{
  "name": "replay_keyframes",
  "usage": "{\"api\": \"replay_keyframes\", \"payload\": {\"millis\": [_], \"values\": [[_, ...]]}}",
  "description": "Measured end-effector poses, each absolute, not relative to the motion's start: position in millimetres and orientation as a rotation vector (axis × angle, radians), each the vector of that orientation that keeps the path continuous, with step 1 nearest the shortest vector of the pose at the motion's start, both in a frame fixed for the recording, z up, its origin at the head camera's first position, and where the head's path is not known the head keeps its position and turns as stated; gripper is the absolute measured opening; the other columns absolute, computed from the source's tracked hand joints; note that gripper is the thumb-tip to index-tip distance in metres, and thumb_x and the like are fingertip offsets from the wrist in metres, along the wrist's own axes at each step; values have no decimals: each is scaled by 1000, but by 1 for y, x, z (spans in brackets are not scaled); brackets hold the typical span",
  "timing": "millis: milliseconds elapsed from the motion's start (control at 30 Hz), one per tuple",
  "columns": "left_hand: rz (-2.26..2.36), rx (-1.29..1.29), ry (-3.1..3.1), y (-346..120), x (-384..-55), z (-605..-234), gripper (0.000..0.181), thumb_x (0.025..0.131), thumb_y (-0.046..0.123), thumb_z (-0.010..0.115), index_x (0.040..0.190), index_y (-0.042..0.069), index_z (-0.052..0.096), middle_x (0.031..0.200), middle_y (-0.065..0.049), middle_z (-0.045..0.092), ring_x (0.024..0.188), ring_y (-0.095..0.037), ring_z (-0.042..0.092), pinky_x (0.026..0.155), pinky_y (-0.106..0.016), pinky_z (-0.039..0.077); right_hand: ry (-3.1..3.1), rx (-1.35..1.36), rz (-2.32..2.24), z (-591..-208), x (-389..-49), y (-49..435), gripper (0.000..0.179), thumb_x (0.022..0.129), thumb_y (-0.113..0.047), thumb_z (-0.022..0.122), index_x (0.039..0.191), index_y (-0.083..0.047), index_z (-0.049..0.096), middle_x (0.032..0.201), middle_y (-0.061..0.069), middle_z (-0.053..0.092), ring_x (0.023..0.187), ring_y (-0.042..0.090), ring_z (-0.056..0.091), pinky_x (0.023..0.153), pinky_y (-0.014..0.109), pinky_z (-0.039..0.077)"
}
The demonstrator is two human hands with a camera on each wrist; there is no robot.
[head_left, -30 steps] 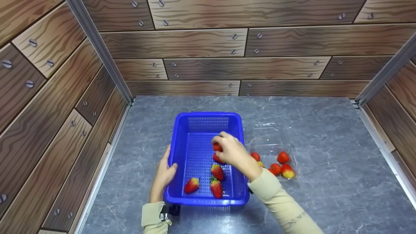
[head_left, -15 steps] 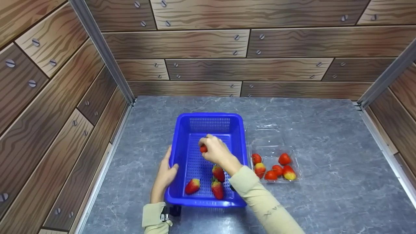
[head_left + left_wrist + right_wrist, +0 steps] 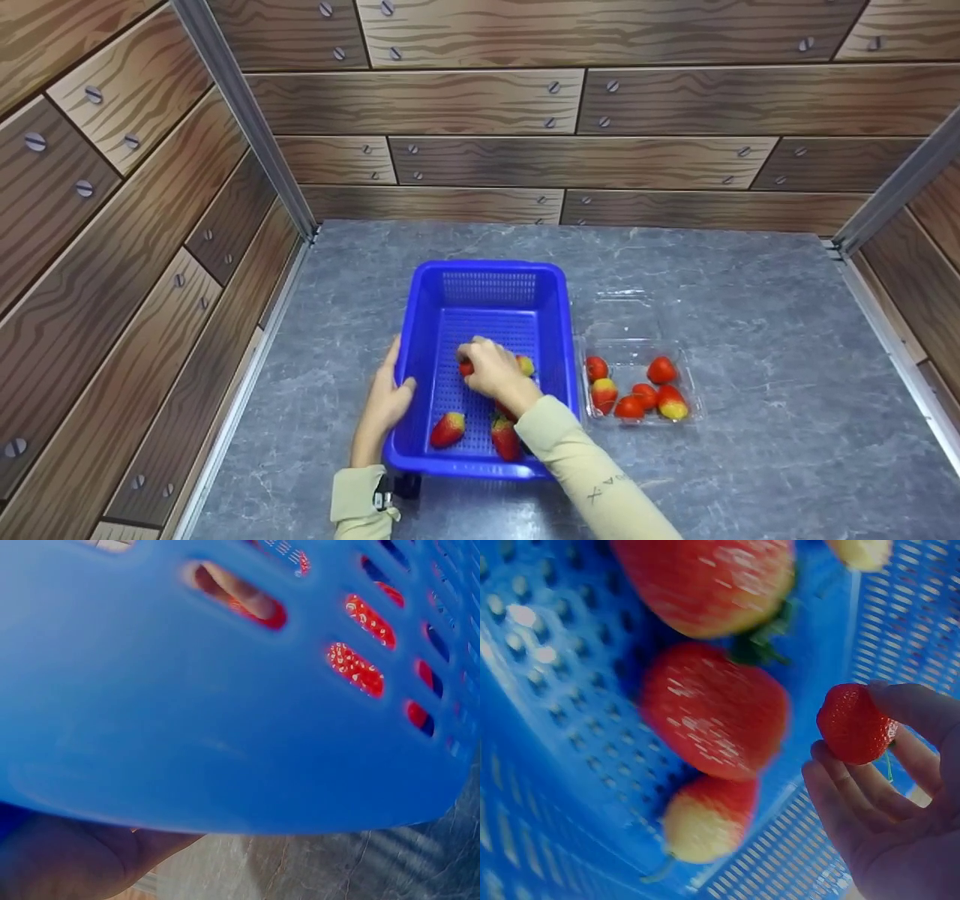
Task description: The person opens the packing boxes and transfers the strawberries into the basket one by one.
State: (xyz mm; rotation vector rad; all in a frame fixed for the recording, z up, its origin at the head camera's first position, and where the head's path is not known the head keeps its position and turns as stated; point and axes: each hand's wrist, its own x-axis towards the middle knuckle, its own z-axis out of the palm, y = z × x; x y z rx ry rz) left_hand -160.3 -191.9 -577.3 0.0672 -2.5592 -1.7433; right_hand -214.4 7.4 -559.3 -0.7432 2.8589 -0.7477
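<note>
My right hand point(image 3: 493, 369) is inside the blue perforated basket point(image 3: 568, 330), pinching a red strawberry point(image 3: 853, 724) between thumb and fingertips. The right wrist view shows this strawberry apart from the others. Near the basket's front lie one strawberry point(image 3: 448, 430) at left and another point(image 3: 505, 439) beside my forearm. A yellow-tipped strawberry point(image 3: 525, 365) peeks out behind my right hand, and one more is mostly hidden under the wrist. My left hand point(image 3: 388, 405) grips the basket's left side, thumb over the rim and fingers along the outer wall.
Right of the basket stands a clear plastic box point(image 3: 637, 349) with its lid point(image 3: 619, 319) folded back. Several strawberries point(image 3: 661, 370) lie in it. Wood-patterned walls point(image 3: 480, 161) enclose the grey tabletop point(image 3: 765, 360) at the back and sides.
My right hand has carried the strawberry leftward across the basket, then a little toward the near side. My left hand keeps its hold on the basket's side.
</note>
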Motion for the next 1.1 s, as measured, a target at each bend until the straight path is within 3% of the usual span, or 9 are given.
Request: {"api": "replay_keyframes", "payload": {"millis": [467,767,1100], "values": [[-1797,77,-2533,-191,-160,-579,79,83,-12,50,156,4,26,155,-27,32,136,-44,39,113,-56,31,2817,-830,-811,-579,-213,10,20,68,4,69,84,-6,69,79,2,52,74,22,54,63,37,51],[-1769,72,-2540,-192,-161,-578,79,82,-11,52,156,3,26,153,-29,34,132,-47,43,110,-57,35,2823,-777,-751,-566,-213,5,31,70,0,71,100,-5,73,89,7,60,86,29,61,74,43,55],[-1774,68,-2538,-192,-160,-577,79,83,-12,51,156,2,25,153,-29,33,133,-46,42,111,-57,34,2852,-711,-649,-525,-220,8,36,74,-7,76,109,-10,73,101,7,61,98,31,59,82,48,54]]}}
